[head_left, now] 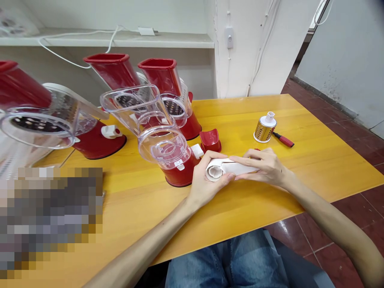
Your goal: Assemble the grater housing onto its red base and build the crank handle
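Left hand is clasping a rolled white sheet at its open end, grip closed, fingers curling over the roll. Material is uncertain: paper or thin plastic. Right hand is holding the flatter far end, grip pressed together on it, fingertips pointing toward the left hand. The roll is being held between both hands, just above the yellow desk. Directly beyond the left hand, a small red cup is standing beside a red-based grater with a clear body. Off to the right, a gold drum with a white cap is standing upright, a red-handled tool lying just beside it. More red-and-clear graters are crowding the desk's far left. A blurred patch is hiding the lower left.
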### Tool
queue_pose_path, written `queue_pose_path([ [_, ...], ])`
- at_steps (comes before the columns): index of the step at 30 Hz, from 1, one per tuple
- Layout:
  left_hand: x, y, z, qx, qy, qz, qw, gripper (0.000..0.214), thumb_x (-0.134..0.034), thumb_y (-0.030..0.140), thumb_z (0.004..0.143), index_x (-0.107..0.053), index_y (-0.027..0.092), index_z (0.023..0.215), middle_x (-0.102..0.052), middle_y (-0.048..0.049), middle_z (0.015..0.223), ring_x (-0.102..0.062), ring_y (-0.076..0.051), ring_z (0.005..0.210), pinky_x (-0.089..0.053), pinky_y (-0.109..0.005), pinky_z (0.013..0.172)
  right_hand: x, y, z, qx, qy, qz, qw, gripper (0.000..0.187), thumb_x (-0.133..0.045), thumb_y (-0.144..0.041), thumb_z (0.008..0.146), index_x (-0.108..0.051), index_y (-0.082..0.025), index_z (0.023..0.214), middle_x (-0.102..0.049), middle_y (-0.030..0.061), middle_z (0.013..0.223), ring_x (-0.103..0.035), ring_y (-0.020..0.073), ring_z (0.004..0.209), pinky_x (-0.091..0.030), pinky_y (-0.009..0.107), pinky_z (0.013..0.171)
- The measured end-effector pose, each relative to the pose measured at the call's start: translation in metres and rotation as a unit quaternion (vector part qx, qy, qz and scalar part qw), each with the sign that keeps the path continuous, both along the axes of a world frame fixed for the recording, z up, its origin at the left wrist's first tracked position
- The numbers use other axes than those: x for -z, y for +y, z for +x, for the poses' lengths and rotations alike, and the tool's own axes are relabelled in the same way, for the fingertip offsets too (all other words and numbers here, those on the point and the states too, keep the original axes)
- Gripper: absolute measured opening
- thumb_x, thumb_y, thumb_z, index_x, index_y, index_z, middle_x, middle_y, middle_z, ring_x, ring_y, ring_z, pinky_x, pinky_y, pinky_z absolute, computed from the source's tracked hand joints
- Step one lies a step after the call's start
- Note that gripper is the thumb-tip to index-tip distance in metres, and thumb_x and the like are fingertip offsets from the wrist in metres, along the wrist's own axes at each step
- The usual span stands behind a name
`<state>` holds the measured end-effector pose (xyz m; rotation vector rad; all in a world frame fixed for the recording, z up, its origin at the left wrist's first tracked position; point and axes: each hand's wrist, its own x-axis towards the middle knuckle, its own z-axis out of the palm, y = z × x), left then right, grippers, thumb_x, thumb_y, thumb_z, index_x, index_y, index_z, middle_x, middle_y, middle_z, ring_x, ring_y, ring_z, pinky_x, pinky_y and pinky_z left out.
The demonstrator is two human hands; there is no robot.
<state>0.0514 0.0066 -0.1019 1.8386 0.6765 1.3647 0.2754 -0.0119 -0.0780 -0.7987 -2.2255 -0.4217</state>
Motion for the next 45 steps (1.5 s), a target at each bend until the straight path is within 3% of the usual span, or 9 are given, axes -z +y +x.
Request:
queue_pose_path([
  [9, -0.0057, -0.0013, 0.0037, -0.014, 0.000, -0.028, 1.000, 0.028, -0.074, 0.043, 0.087, -0.063, 0.019, 0.097, -0.068, 0.0018, 0.079, -0.058, -0.011, 0.065, -0.047, -0.020, 0.059, -0.0006, 0.0013, -0.0011, -0.007, -0.004, -0.007, 1.000, 0.040, -0.062, -0.048, 0.100, -0.074, -0.018, 0.125, -0.072, -0.0009, 0.078, -0.058, 0.0074, 0.055, -0.041, 0.024, 0.054],
  [16, -0.0045, -0.0028, 0.0022, -0.017, 0.023, -0.025, 0.999, 0.029, -0.070, 0.045, 0.090, -0.064, 0.019, 0.099, -0.067, 0.0018, 0.077, -0.057, -0.011, 0.062, -0.046, -0.021, 0.056, 0.0051, 0.0020, 0.0015, 0.012, -0.011, -0.005, 1.000, 0.042, -0.062, -0.051, 0.098, -0.074, -0.022, 0.125, -0.067, -0.0017, 0.073, -0.055, 0.0077, 0.055, -0.036, 0.024, 0.052],
  [20, -0.0048, -0.0036, 0.0010, -0.035, 0.040, 0.010, 0.999, 0.025, -0.069, 0.042, 0.091, -0.064, 0.019, 0.099, -0.067, 0.0024, 0.076, -0.057, -0.010, 0.061, -0.046, -0.021, 0.055, 0.0044, 0.0040, -0.0003, 0.002, 0.008, 0.000, 1.000, 0.047, -0.064, -0.057, 0.096, -0.074, -0.014, 0.111, -0.068, 0.0013, 0.073, -0.058, 0.0101, 0.056, -0.039, 0.025, 0.053],
  [24, -0.0017, -0.0025, -0.0005, -0.052, 0.048, 0.058, 0.996, 0.025, -0.071, 0.040, 0.090, -0.064, 0.019, 0.102, -0.069, 0.0011, 0.081, -0.061, -0.011, 0.064, -0.048, -0.022, 0.058, 0.0002, 0.0054, -0.0016, -0.039, 0.055, -0.058, 0.996, 0.051, -0.071, -0.063, 0.087, -0.069, -0.014, 0.102, -0.072, 0.0026, 0.075, -0.061, 0.0119, 0.057, -0.042, 0.025, 0.055],
  [30, 0.0022, 0.0005, -0.0025, -0.066, 0.068, 0.096, 0.991, 0.028, -0.069, 0.044, 0.091, -0.064, 0.019, 0.104, -0.072, -0.0022, 0.086, -0.065, -0.014, 0.071, -0.052, -0.025, 0.063, 0.0011, 0.0066, 0.0007, -0.030, 0.067, -0.113, 0.991, 0.039, -0.065, -0.055, 0.095, -0.068, -0.017, 0.096, -0.073, 0.0036, 0.073, -0.062, 0.0142, 0.060, -0.043, 0.027, 0.060],
  [37, 0.0015, 0.0023, -0.0036, -0.063, 0.074, 0.115, 0.989, 0.032, -0.070, 0.046, 0.090, -0.064, 0.019, 0.105, -0.073, -0.0022, 0.086, -0.065, -0.013, 0.068, -0.052, -0.024, 0.062, 0.0053, 0.0080, -0.0011, -0.010, 0.090, -0.088, 0.992, 0.039, -0.068, -0.055, 0.093, -0.064, -0.019, 0.079, -0.060, -0.0027, 0.055, -0.051, 0.0106, 0.048, -0.033, 0.026, 0.052],
  [41, 0.0014, 0.0029, -0.0039, -0.065, 0.069, 0.139, 0.986, 0.028, -0.069, 0.042, 0.090, -0.065, 0.017, 0.103, -0.074, -0.0024, 0.084, -0.064, -0.012, 0.065, -0.050, -0.022, 0.058, 0.0086, 0.0074, -0.0015, 0.002, 0.079, -0.087, 0.993, 0.039, -0.068, -0.055, 0.092, -0.063, -0.019, 0.076, -0.062, -0.0017, 0.056, -0.050, 0.0105, 0.047, -0.031, 0.026, 0.050],
  [45, 0.0016, 0.0033, -0.0019, -0.069, 0.057, 0.087, 0.992, 0.025, -0.071, 0.040, 0.088, -0.068, 0.017, 0.099, -0.072, -0.0014, 0.080, -0.062, -0.011, 0.061, -0.048, -0.021, 0.054, 0.0076, 0.0064, -0.0022, 0.015, 0.091, -0.169, 0.981, 0.041, -0.069, -0.058, 0.089, -0.063, -0.019, 0.078, -0.063, -0.0015, 0.058, -0.052, 0.0103, 0.049, -0.032, 0.025, 0.051],
])
